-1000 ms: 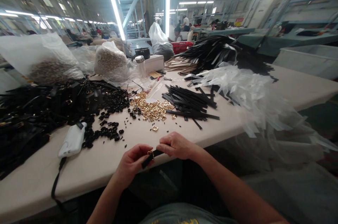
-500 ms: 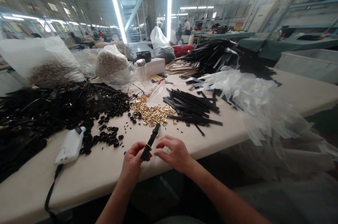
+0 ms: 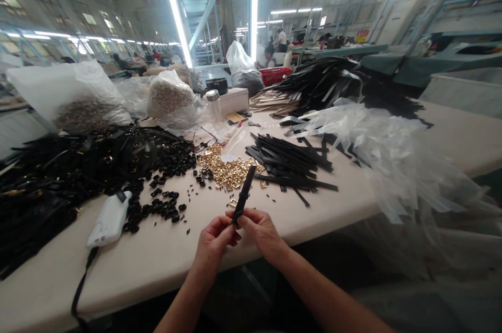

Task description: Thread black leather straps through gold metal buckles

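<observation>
A black strap (image 3: 246, 189) stands up at a slant between my hands near the table's front edge. My left hand (image 3: 216, 234) pinches its lower end from the left, where a bit of gold metal shows. From the right, my right hand (image 3: 262, 229) closes its thumb and fingers on the same end. The buckle there is mostly hidden by the fingertips. Just beyond my hands, gold buckles (image 3: 231, 173) lie in a loose heap. Cut black strips (image 3: 288, 158) are piled to their right, and small black loops (image 3: 167, 205) are scattered to the left.
Buckled black straps (image 3: 58, 181) cover the table's left side. A white power bank (image 3: 110, 218) with a cable lies at the front left. Bags of small pieces (image 3: 170, 95), a glass bottle (image 3: 213, 105) and clear plastic strips (image 3: 361, 129) stand or lie farther back.
My right hand has come in to grip the strap's lower end beside my left hand. The strap has shifted right and stands more upright, and the view has moved slightly.
</observation>
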Motion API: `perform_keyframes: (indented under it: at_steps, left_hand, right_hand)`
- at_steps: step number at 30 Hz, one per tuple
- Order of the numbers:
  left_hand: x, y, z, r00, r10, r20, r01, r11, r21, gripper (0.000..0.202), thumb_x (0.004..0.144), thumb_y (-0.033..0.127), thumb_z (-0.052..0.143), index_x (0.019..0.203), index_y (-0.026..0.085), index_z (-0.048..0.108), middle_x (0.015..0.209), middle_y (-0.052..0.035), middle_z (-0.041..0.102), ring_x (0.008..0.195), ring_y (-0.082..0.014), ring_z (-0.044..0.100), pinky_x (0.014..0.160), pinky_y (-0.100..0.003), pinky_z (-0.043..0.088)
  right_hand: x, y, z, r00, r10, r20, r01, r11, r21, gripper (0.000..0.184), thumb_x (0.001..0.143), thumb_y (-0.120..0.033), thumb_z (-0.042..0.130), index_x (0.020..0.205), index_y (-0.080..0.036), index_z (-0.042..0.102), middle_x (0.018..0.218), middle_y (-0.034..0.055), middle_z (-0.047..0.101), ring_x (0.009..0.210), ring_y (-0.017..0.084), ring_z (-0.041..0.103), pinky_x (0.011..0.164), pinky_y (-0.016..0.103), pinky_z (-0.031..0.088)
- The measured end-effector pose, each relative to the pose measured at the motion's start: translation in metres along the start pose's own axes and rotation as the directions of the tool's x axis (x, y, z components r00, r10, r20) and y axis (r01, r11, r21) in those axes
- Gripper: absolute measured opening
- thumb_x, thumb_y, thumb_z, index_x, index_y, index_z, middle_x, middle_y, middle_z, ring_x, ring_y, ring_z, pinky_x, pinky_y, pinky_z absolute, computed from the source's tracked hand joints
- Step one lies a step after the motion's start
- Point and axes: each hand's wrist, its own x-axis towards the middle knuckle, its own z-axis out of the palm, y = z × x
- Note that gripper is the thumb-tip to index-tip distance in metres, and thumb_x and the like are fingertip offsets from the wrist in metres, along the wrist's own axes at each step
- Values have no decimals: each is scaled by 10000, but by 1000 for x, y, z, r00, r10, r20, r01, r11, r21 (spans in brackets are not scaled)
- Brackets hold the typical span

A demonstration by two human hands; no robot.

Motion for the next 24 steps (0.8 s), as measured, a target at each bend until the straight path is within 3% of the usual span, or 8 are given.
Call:
perform_keyframes:
  at_steps: [5,8,13,15,18,21,24]
  left_hand:
    - [7,3,0,999,26,-20,-26,1000,-1,224,687,331,746,761,144,647,603,-5,619,533,-115,537,532,-213,427]
    - [10,7,1,999,29,-40,-28,999,19,238,689,346,740,786,150,645,624,2,614,547,-120,554,526,-213,428]
    - [20,26,-11,995,74,72,-93,945,315,248,762,399,666,810,156,650,736,-35,665,667,-170,626,594,-254,475]
    - [26,39,-29,981,186,48,-183,824,536,248,799,411,616,841,171,662,773,-41,682,706,-183,630,646,-277,481]
    - [32,58,-66,921,385,-56,-157,499,853,224,824,399,566,855,202,668,799,-28,684,718,-190,621,699,-299,462]
    - [36,66,-98,900,426,-87,-23,245,969,206,823,367,542,883,216,669,863,-29,692,769,-210,627,729,-316,449]
    - [39,62,-112,920,391,-34,2,83,997,186,802,330,550,877,213,674,939,-50,689,879,-241,622,812,-341,440]
  right_hand:
    - [5,2,5,995,-95,43,97,994,-54,363,782,-446,705,1033,-184,712,878,38,679,697,155,597,668,284,496]
    - [10,4,7,994,-106,36,107,994,-17,320,819,-431,669,1010,-180,716,865,39,690,734,166,617,696,287,507]
    - [22,1,2,980,-201,2,201,978,-62,270,876,-419,599,923,-172,699,870,49,690,808,182,636,751,295,511]
    - [27,2,-4,974,-228,-2,226,969,-97,275,901,-426,560,912,-169,657,855,48,679,767,172,643,725,292,518]
    - [32,8,-13,983,-180,-44,175,978,-110,301,928,-453,494,887,-169,585,764,25,647,589,129,612,573,250,501]
    - [33,12,-18,983,-167,-79,152,974,-169,303,947,-440,449,854,-171,553,661,-14,585,476,89,513,464,206,411]
    - [31,13,-19,975,-208,-83,181,950,-253,289,954,-411,445,796,-181,519,621,-36,534,465,77,457,455,200,361]
